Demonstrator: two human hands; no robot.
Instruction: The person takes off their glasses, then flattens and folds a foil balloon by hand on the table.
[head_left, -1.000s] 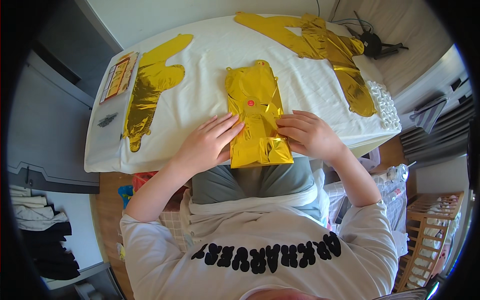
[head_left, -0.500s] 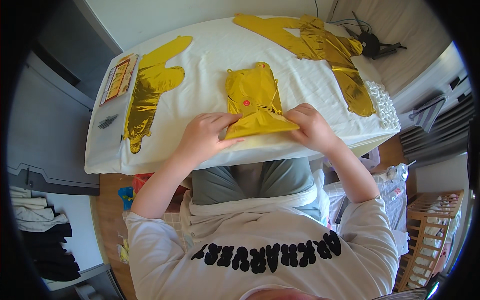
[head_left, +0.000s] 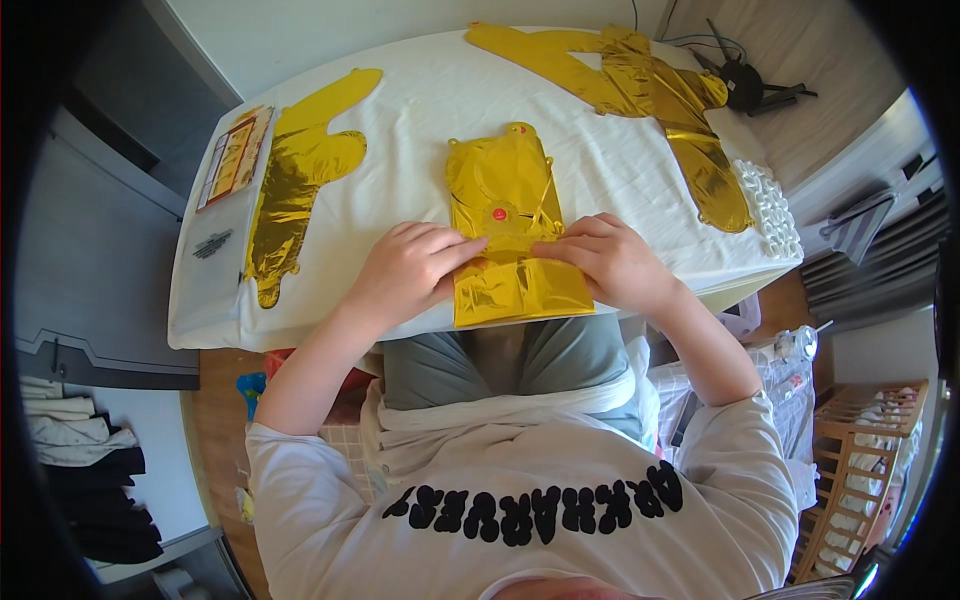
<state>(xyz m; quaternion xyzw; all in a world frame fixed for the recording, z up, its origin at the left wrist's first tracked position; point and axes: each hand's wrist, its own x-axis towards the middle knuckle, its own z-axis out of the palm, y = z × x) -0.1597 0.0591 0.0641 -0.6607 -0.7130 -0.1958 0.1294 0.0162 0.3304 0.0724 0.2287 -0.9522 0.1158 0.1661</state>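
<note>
A flat, deflated gold foil balloon [head_left: 500, 180] with a small red round tab lies on the white-covered table in front of me. Its near part hangs slightly over the front edge. My left hand [head_left: 415, 268] is closed on its left side, fingertips pressed on the foil. From the right, my right hand [head_left: 612, 262] grips the balloon the same way, its fingers reaching inward across a crease. Both thumbs are mostly hidden. Another flat gold foil balloon [head_left: 300, 160] lies to the left, and gold foil balloons [head_left: 645, 85] overlap at the far right.
On the table's left are a printed packet [head_left: 237, 155], clear plastic and a few small dark sticks [head_left: 212, 243]. White ring-like pieces [head_left: 768, 210] lie at the right edge, and a black stand [head_left: 742, 88] sits at the back right. A wooden crib [head_left: 860, 470] stands at lower right.
The balloon's near end, folded up and lifted between my hands before, now lies flattened toward me over the table edge. Both hands have shifted inward on the foil.
</note>
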